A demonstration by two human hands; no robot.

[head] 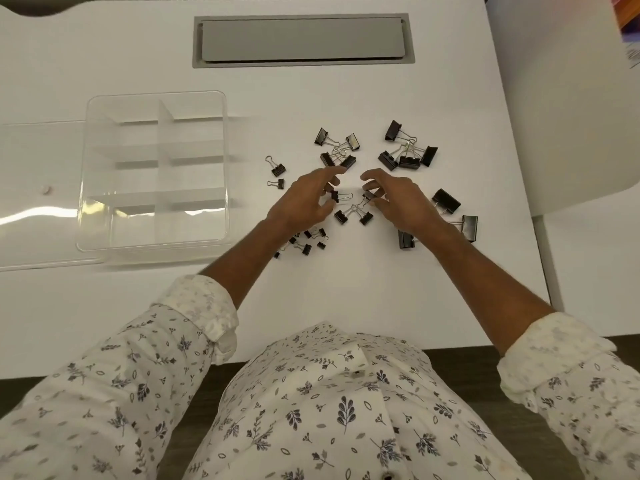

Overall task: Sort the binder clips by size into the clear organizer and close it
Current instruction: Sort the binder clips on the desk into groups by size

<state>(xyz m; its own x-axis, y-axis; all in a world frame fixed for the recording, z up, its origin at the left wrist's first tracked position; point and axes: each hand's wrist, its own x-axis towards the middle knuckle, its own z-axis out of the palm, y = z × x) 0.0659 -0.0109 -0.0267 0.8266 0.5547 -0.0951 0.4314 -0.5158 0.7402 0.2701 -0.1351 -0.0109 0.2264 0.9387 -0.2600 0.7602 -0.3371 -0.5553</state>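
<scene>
Black binder clips of several sizes lie scattered on the white table (346, 289). A clear organizer (156, 98) with empty compartments sits at the left, its lid (38, 202) flat beside it. My left hand (304, 199) pinches a medium clip (335, 195) between thumb and fingers. Opposite it, my right hand (394, 199) grips another medium clip (369, 195). Large clips (408, 157) cluster at the far right, with more large clips (446, 200) by my right wrist. Medium clips (337, 147) lie beyond my hands. Small clips (308, 242) lie under my left wrist.
A grey cable hatch (303, 39) is set into the table at the back. Two small clips (277, 174) lie apart between the organizer and the pile. The table's right edge (540, 237) runs close to the large clips.
</scene>
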